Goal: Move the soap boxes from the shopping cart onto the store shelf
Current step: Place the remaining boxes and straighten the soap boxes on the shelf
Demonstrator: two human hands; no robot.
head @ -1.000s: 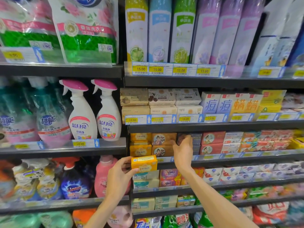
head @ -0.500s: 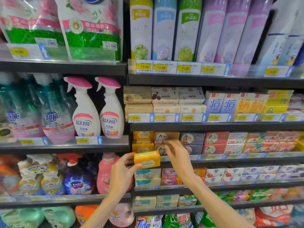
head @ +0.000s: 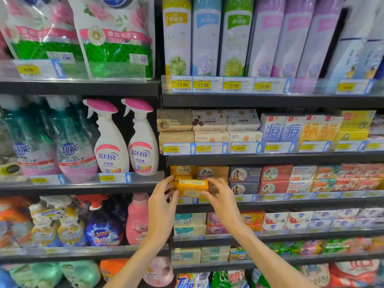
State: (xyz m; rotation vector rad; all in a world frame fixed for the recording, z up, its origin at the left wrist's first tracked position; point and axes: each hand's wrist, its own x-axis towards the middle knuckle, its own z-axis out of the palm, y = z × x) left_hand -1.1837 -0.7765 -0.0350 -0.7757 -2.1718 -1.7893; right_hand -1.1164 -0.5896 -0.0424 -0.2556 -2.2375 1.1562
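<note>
A yellow soap box (head: pixel 192 187) is held level in front of the soap shelf (head: pixel 270 201), at its left end. My left hand (head: pixel 161 201) grips the box's left end. My right hand (head: pixel 221 196) pinches its right end. Just behind it on the shelf sit more yellow soap boxes (head: pixel 182 171) and a tan soap box (head: pixel 213 173). The shopping cart is out of view.
Blue, red and white soap boxes (head: pixel 276 179) fill the shelf to the right. White spray bottles (head: pixel 126 140) stand on the left bay's shelf. A dark upright divider (head: pixel 164 163) separates the bays. Shelves above and below are packed with goods.
My left hand has carried the yellow box up and right to the shelf front. My right hand came off the shelved boxes and took hold of the box's right end.
</note>
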